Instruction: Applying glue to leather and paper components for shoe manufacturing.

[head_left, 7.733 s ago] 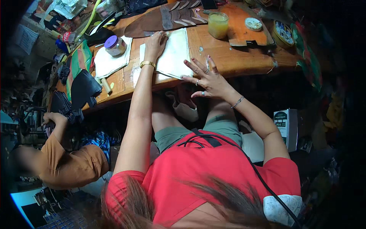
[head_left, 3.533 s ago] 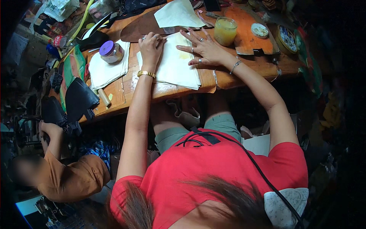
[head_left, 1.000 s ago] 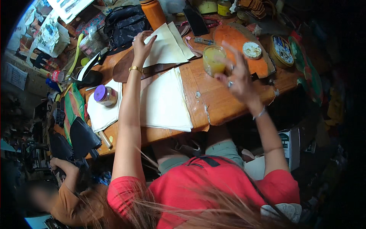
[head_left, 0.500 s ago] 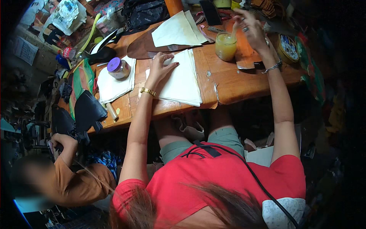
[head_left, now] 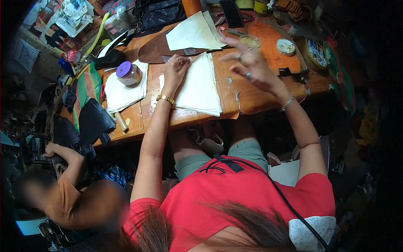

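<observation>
My left hand (head_left: pixel 176 72) rests at the upper left edge of a stack of cream sheets (head_left: pixel 200 94). Its fingers are drawn together; whether they pinch the top sheet I cannot make out. In the air right of the stack is my right hand (head_left: pixel 256 69), fingers spread and slightly blurred, with nothing seen in it. Behind it, mostly hidden, stands a glass jar (head_left: pixel 251 41) of yellowish stuff. A brown leather piece (head_left: pixel 152 53) lies beyond the stack, with cream pieces (head_left: pixel 193 34) on top.
A purple-lidded jar (head_left: pixel 129 74) sits on more cream sheets (head_left: pixel 121 94) to the left. A round lid (head_left: pixel 286 47) and an oval tin (head_left: pixel 315 54) are at the right, a phone (head_left: pixel 231 14) at the back. Left, another person (head_left: pixel 69 201) works near black pieces (head_left: pixel 94 122).
My right hand has come away from above the yellowish jar, moving left and nearer me, fingers spreading. My left fingers have drawn together at the stack's edge.
</observation>
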A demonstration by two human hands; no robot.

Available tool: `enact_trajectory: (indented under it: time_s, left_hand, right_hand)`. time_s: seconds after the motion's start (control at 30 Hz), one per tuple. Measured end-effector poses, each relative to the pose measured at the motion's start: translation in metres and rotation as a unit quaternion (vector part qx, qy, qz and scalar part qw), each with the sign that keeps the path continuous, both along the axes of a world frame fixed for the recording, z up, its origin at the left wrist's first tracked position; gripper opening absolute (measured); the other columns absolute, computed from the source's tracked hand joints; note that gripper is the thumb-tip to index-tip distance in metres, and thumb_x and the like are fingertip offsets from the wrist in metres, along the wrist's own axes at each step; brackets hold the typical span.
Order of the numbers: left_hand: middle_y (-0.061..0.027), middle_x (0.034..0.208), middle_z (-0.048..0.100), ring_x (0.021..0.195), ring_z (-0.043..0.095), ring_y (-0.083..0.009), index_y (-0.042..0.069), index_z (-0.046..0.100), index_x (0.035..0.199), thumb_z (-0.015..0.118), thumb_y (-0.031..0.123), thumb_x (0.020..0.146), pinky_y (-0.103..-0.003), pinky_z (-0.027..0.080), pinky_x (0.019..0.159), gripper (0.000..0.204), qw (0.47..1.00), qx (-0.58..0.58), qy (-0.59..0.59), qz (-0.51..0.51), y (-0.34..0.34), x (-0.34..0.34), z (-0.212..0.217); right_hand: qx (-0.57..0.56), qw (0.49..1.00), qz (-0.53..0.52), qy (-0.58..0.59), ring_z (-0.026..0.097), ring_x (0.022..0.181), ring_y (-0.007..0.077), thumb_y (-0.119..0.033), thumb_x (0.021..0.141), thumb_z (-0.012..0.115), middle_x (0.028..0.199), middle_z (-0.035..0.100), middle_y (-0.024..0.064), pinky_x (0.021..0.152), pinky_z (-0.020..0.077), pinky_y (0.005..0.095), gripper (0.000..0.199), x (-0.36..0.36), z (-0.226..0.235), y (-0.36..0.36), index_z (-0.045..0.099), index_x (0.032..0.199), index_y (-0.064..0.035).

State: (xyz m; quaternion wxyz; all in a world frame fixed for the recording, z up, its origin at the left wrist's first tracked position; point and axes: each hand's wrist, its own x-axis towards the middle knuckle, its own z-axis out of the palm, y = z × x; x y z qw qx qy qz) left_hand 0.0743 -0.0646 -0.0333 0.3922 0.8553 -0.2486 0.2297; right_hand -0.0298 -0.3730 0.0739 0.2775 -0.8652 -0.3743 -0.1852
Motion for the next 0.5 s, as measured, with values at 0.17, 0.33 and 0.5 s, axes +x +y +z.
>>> enact_trajectory:
  time_s: [0.17,0.33,0.5]
  left_hand:
    - [-0.0125,0.103,0.073,0.091,0.073,-0.0253,0.001,0.073,0.106,0.071,0.006,0.094,-0.034,0.057,0.078,0.013,0.996,0.058,0.055,-0.036,0.005,0.005,0.005]
    - [-0.0123,0.101,0.073,0.089,0.072,-0.0268,0.001,0.072,0.107,0.07,0.009,0.095,-0.035,0.057,0.08,0.014,0.99,0.096,0.049,-0.092,0.011,0.014,0.015]
    - [-0.0132,0.101,0.072,0.091,0.072,-0.0287,0.002,0.072,0.107,0.071,0.017,0.096,-0.036,0.056,0.079,0.018,0.989,0.11,0.068,-0.074,0.009,0.011,0.018]
  right_hand:
    - [-0.108,0.991,0.0,0.076,0.005,0.159,0.0374,-0.064,0.101,0.048,0.174,0.011,0.0113,0.122,0.0087,0.0643,0.057,0.05,-0.07,0.036,0.06,0.144,-0.0279]
    - [-0.223,0.969,-0.097,-0.042,-0.006,0.16,0.0378,-0.08,0.095,0.039,0.175,0.003,0.0106,0.123,-0.0101,0.063,0.076,0.104,-0.106,0.044,0.051,0.154,-0.0327]
    - [-0.224,0.967,-0.084,-0.089,0.0,0.16,0.0378,-0.082,0.094,0.033,0.174,0.004,0.0133,0.122,-0.0048,0.0677,0.08,0.117,-0.11,0.042,0.049,0.155,-0.0325]
